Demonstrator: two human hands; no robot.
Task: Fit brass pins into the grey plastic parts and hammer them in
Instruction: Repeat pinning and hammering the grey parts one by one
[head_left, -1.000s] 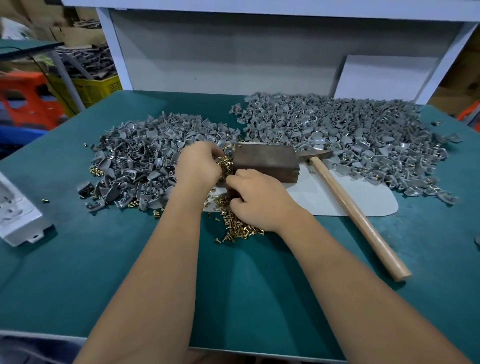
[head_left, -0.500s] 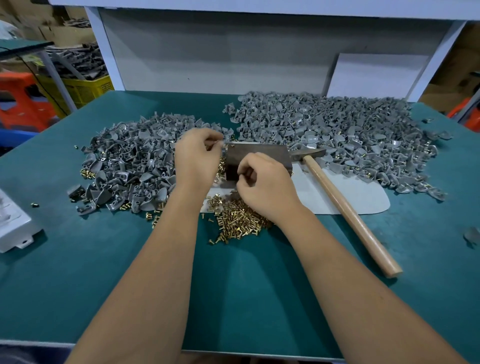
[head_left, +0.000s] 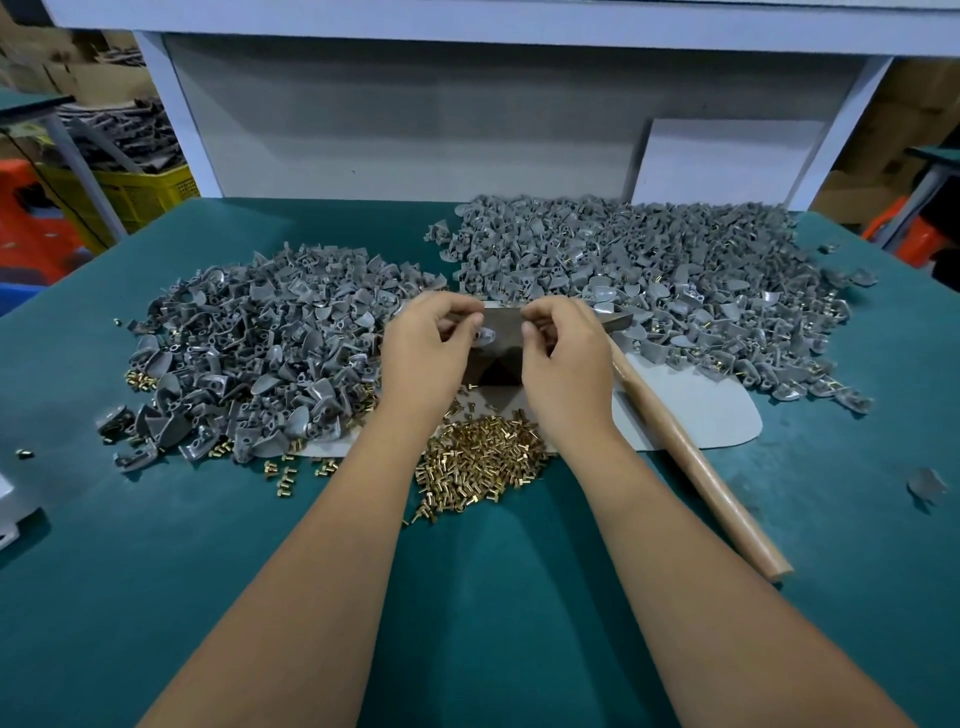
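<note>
Grey plastic, one small curved part (head_left: 485, 335) sits above the dark metal block (head_left: 501, 353), pinched by the curled fingers of the left hand (head_left: 426, 348), while the right hand (head_left: 563, 348) pinches something too small to make out, probably a brass pin. The hammer with the pale wooden handle (head_left: 696, 467) lies untouched just beside it, so this piece is at the fitting step. With a loose heap of brass pins (head_left: 478, 462) near the wrists and two large piles of grey parts, left (head_left: 260, 353) and right (head_left: 649, 270), on the teal table (head_left: 156, 597), much work appears left.

Both hands have lifted off the brass pin pile (head_left: 478, 462) and come together over the dark block (head_left: 501, 353). The left hand (head_left: 423, 345) now pinches a grey plastic part (head_left: 483, 335) there, and the right hand (head_left: 566, 348) curls in beside it.
</note>
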